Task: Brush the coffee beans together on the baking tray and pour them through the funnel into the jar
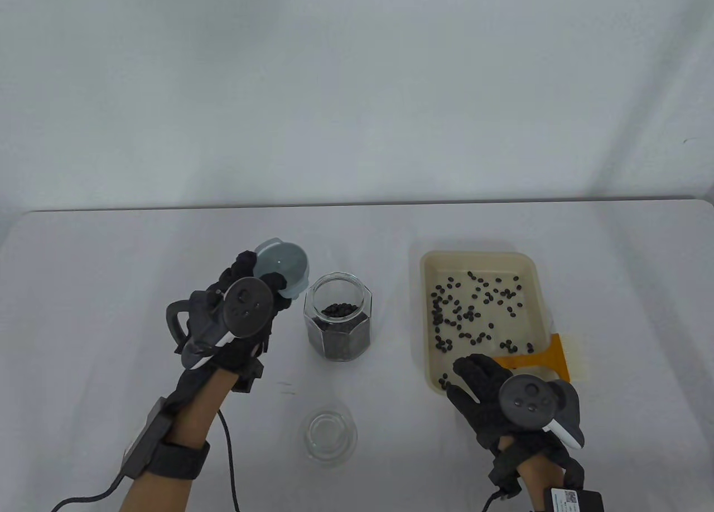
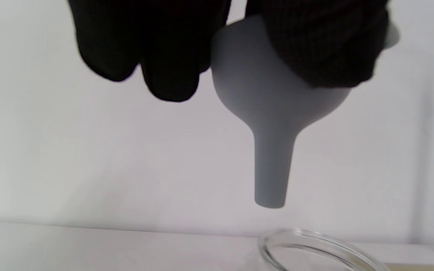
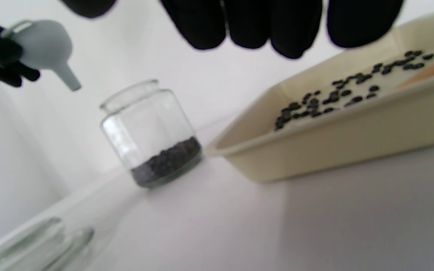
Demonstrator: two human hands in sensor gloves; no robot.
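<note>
Left wrist view shows the funnel as a matte pale grey-blue bowl narrowing to a short tapered spout. Its long axis runs nearly vertical, spout down, hanging just above the glass jar's rim. The left hand grips the bowl with curled fingers. The jar holds a dark layer of coffee beans. More beans lie scattered in the cream baking tray. The right hand hovers at the tray's near edge, fingers seemingly relaxed and empty.

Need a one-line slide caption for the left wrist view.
Left hand holds the grey funnel, spout down, above the glass jar's rim.
</note>
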